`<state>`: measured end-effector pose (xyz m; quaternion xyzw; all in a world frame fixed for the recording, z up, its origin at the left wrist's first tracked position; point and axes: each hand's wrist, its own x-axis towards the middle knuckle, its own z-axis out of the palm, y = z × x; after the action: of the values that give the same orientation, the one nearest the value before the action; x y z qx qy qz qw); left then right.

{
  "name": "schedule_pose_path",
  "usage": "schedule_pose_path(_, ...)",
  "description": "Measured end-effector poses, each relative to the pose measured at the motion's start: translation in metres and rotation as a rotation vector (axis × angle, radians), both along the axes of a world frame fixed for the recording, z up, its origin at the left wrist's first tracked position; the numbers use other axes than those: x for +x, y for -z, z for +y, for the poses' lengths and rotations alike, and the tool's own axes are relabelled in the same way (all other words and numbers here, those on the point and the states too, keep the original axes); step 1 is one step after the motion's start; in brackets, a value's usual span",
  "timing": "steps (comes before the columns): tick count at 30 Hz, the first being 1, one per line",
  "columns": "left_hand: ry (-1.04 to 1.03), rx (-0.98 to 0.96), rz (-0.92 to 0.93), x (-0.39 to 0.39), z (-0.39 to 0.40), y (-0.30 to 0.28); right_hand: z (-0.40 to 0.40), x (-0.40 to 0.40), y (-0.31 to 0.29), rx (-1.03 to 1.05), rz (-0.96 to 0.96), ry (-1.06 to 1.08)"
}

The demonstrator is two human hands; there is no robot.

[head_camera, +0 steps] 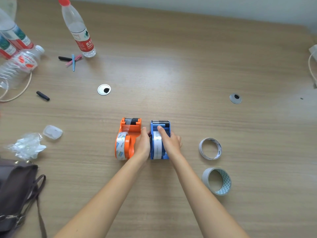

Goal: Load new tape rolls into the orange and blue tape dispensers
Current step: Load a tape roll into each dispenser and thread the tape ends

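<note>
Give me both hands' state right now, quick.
Left hand: resting between the orange dispenser and the blue dispenser; whether it grips either cannot be told.
Right hand: on the blue dispenser, thumb pressing its tape roll.

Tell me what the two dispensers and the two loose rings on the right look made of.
Orange dispenser and blue dispenser: moulded plastic by the look, solid colour with a slight sheen; each holds a roll. Upper ring: thin, white inside, probably a cardboard core with little or no tape left. Lower ring: thicker, grey outside, patterned inside; likely cardboard too, though the material stays uncertain.
</note>
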<state>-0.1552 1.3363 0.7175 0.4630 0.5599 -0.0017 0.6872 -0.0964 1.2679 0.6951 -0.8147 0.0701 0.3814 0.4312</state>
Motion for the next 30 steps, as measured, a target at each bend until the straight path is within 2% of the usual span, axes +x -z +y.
schedule_pose_path(19,0.088,0.065,-0.066,-0.001,0.008,-0.004,0.010,-0.001,0.001,-0.030,-0.030,0.028)
schedule_pose_path(30,0.148,0.029,-0.101,-0.001,0.012,-0.019,0.009,0.001,-0.010,-0.070,-0.008,0.058)
